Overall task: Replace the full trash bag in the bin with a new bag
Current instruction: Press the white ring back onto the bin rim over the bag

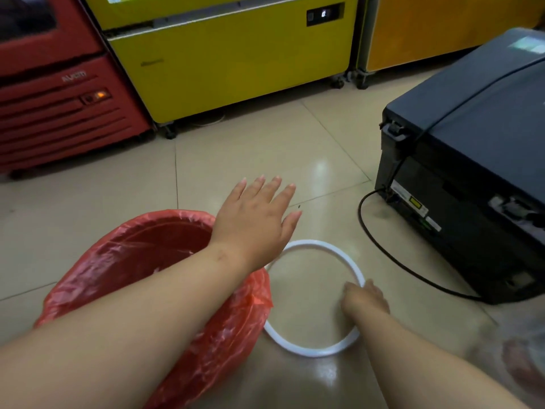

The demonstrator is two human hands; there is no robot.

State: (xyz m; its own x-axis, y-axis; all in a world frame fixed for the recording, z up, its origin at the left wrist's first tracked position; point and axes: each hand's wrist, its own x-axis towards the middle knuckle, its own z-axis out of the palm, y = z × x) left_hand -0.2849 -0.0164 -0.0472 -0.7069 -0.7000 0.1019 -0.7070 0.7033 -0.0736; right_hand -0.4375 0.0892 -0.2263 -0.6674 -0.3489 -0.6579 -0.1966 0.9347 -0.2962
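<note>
A red plastic trash bag (124, 261) lines the bin at the lower left, its edge folded down over the rim and outer wall. My left hand (256, 219) hovers flat over the bin's right rim, fingers spread, holding nothing. A white plastic ring (309, 351) lies flat on the tiled floor just right of the bin. My right hand (364, 299) reaches down onto the ring's right side with its fingers closed around it.
A black printer (472, 160) sits on the floor at the right, its black cable (383, 252) curving past the ring. Red (59, 113), yellow (236, 63) and orange (442, 31) cabinets stand along the back. A clear plastic bag (522, 358) shows blurred at the lower right.
</note>
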